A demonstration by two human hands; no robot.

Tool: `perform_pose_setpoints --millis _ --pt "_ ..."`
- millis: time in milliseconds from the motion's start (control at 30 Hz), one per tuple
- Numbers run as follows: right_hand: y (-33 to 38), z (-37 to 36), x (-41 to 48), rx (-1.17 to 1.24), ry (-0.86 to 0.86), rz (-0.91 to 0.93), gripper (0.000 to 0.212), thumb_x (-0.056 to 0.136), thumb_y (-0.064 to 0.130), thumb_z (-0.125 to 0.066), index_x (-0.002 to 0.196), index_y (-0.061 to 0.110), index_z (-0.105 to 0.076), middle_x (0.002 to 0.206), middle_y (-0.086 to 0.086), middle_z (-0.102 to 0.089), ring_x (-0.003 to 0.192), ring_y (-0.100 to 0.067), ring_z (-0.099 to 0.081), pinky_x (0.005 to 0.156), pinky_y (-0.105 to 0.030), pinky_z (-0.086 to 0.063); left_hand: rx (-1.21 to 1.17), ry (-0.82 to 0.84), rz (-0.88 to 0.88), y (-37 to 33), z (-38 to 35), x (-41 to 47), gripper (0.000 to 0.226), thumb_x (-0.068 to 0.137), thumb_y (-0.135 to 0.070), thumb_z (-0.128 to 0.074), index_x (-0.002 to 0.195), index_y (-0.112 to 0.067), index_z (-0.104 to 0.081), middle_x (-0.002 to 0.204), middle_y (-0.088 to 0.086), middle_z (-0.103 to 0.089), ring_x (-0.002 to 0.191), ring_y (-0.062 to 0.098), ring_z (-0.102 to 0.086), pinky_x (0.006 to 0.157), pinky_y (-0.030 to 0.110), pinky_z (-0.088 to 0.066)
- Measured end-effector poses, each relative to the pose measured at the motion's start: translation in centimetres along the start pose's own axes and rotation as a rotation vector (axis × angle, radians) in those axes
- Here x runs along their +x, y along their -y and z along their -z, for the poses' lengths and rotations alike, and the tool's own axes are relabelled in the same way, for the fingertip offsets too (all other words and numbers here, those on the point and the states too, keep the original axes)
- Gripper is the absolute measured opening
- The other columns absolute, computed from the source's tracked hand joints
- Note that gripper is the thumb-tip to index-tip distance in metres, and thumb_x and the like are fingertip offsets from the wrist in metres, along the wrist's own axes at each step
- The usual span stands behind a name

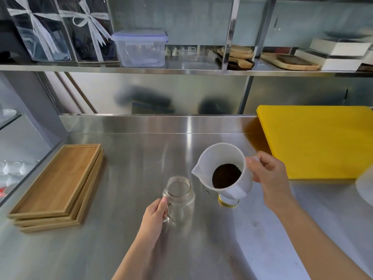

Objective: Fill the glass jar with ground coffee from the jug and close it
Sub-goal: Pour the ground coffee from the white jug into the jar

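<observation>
The clear, empty glass jar with a side handle (179, 199) stands open on the stainless steel counter (129, 168), the left hand (155, 214) closed around its handle. Just right of the jar, the right hand (269, 176) grips the handle of the white plastic jug (222, 168), held off the counter with its spout tilted toward the jar and dark ground coffee (226, 176) inside. A gold metal lid (228, 202) lies mostly hidden beneath the jug; stacked wooden trays (58, 186) sit well left of the jar.

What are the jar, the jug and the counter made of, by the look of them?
Jar: clear glass; the counter shows through it. Jug: matte white, probably plastic, possibly ceramic. Counter: brushed stainless steel, with streaky reflections.
</observation>
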State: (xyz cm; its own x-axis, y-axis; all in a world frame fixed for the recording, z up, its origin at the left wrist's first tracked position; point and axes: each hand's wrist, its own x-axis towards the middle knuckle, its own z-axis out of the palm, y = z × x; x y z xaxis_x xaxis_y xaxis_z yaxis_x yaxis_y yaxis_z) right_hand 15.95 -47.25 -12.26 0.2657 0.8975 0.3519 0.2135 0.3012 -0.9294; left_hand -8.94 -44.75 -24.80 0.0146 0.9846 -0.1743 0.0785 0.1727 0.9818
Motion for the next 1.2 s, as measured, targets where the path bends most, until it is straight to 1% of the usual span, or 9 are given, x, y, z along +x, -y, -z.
perform_pose_setpoints --millis 167,300,367,433,600,733,933,1100,1200 --pt "0.0 -1.1 0.3 -0.233 0.112 0.151 0.025 0.066 0.042 -0.062 0.058 0.022 -0.049 0.052 0.012 -0.046 0.053 -0.003 -0.041 0.048 -0.009 -0.031 -0.002 0.040 -0.007 0.3 0.0 -0.4 0.040 0.091 -0.035 -0.050 0.059 -0.014 -0.038 0.058 -0.001 -0.035 0.060 0.017 -0.031 0.058 0.028 -0.028" --pt "0.9 -1.9 1.5 -0.434 0.257 0.203 0.016 0.074 0.017 -0.074 0.075 0.018 -0.059 0.068 0.010 -0.050 0.064 -0.003 -0.045 0.052 -0.012 -0.037 -0.009 0.074 -0.022 0.4 -0.5 -0.8 0.038 0.087 -0.039 -0.050 0.061 -0.013 -0.038 0.061 0.002 -0.033 0.062 0.017 -0.031 0.058 0.026 -0.028" --pt "1.5 -2.1 2.3 -0.426 0.299 0.195 0.021 0.078 0.011 -0.072 0.084 0.029 -0.062 0.075 0.013 -0.056 0.068 -0.001 -0.049 0.053 -0.009 -0.040 0.021 0.071 -0.031 0.5 -0.6 -0.8 0.039 0.085 -0.041 -0.049 0.062 -0.012 -0.038 0.060 0.002 -0.034 0.062 0.018 -0.031 0.056 0.021 -0.030" --pt "1.9 -2.5 3.1 -0.494 0.366 0.198 0.025 0.077 0.016 -0.071 0.086 0.038 -0.064 0.082 0.006 -0.064 0.072 -0.012 -0.053 0.059 -0.021 -0.047 0.042 0.071 -0.043 0.6 -0.8 -0.9 0.040 0.087 -0.041 -0.048 0.062 -0.011 -0.039 0.060 0.002 -0.034 0.062 0.016 -0.032 0.053 0.016 -0.029" --pt "2.6 -3.6 4.2 -0.600 0.442 0.262 0.018 0.075 0.023 -0.071 0.093 0.023 -0.073 0.085 -0.007 -0.067 0.073 -0.025 -0.054 0.066 -0.047 -0.053 0.058 0.076 -0.043 0.8 -0.8 -0.9 0.038 0.080 -0.046 -0.044 0.061 -0.013 -0.038 0.062 0.003 -0.034 0.062 0.015 -0.032 0.059 0.023 -0.028" --pt "2.6 -4.3 4.4 -0.565 0.449 0.318 0.018 0.074 0.019 -0.074 0.093 0.020 -0.074 0.085 -0.003 -0.068 0.074 -0.025 -0.054 0.064 -0.047 -0.053 0.039 0.072 -0.034 1.0 -0.8 -1.0 0.037 0.081 -0.045 -0.045 0.059 -0.015 -0.038 0.060 0.001 -0.035 0.062 0.016 -0.033 0.062 0.028 -0.029" --pt "1.9 -4.7 3.7 -0.624 0.477 0.341 0.035 0.065 0.042 -0.062 0.089 0.020 -0.075 0.080 0.023 -0.056 0.076 -0.013 -0.054 0.066 -0.042 -0.054 0.041 0.079 -0.028 0.9 -0.8 -1.0 0.037 0.083 -0.044 -0.046 0.060 -0.016 -0.038 0.063 0.003 -0.035 0.063 0.016 -0.034 0.064 0.030 -0.029" --pt "1.7 -4.6 3.7 -0.656 0.500 0.396 0.045 0.066 0.050 -0.052 0.089 0.019 -0.075 0.081 0.007 -0.064 0.074 -0.017 -0.055 0.061 -0.044 -0.055 0.069 0.071 -0.046 0.8 -1.0 -1.1 0.037 0.096 -0.030 -0.046 0.063 -0.013 -0.038 0.066 0.006 -0.034 0.064 0.016 -0.033 0.057 0.020 -0.028" --pt "1.7 -4.7 3.7 -0.660 0.508 0.389 0.046 0.066 0.050 -0.052 0.089 0.019 -0.075 0.082 0.006 -0.064 0.075 -0.017 -0.056 0.062 -0.045 -0.055 0.074 0.071 -0.051 0.7 -1.0 -1.1 0.038 0.094 -0.034 -0.046 0.063 -0.013 -0.038 0.066 0.006 -0.034 0.064 0.015 -0.033 0.058 0.022 -0.028"
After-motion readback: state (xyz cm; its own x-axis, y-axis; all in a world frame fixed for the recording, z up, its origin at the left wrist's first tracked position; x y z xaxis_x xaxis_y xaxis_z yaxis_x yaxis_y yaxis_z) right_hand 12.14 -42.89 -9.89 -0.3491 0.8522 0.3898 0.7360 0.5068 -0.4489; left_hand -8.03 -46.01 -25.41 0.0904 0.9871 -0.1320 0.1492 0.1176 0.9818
